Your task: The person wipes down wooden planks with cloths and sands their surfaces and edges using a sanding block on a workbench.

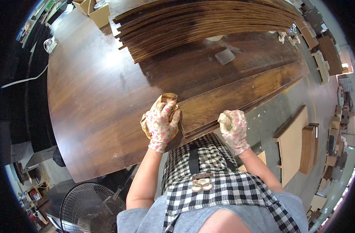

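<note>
My left hand (161, 123), in a flowered work glove, presses a brown rag (170, 101) against the near end of a long dark wooden plank (239, 91) lying on the big wooden table (96, 101). The rag folds under my fingers and sticks out above them. My right hand (233, 126), gloved the same way, is closed on the plank's near edge at the table's rim. The plank runs away from me to the right.
A stack of several long dark planks (201, 23) lies across the far side of the table, with a small grey block (224, 56) in front of it. A fan (90, 207) stands on the floor at lower left. Boards (292, 143) lean on the floor at right.
</note>
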Motion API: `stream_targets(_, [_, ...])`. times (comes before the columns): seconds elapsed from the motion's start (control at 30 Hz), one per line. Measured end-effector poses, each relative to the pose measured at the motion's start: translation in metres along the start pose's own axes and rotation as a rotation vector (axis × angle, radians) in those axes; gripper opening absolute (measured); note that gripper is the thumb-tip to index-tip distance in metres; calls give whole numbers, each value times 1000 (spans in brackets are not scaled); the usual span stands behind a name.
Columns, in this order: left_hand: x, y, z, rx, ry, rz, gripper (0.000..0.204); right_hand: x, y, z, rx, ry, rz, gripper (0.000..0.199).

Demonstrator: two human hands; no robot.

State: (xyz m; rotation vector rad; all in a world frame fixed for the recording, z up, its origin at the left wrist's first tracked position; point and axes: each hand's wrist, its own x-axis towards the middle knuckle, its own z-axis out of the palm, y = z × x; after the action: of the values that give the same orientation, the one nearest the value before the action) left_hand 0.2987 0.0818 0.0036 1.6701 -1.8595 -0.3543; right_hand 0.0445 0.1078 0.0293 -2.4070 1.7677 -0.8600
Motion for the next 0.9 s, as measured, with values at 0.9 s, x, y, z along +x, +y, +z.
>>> stream_targets(0.9, [3,2,6,8,-7,31,32,15,-33,11,128,-171,-188,11])
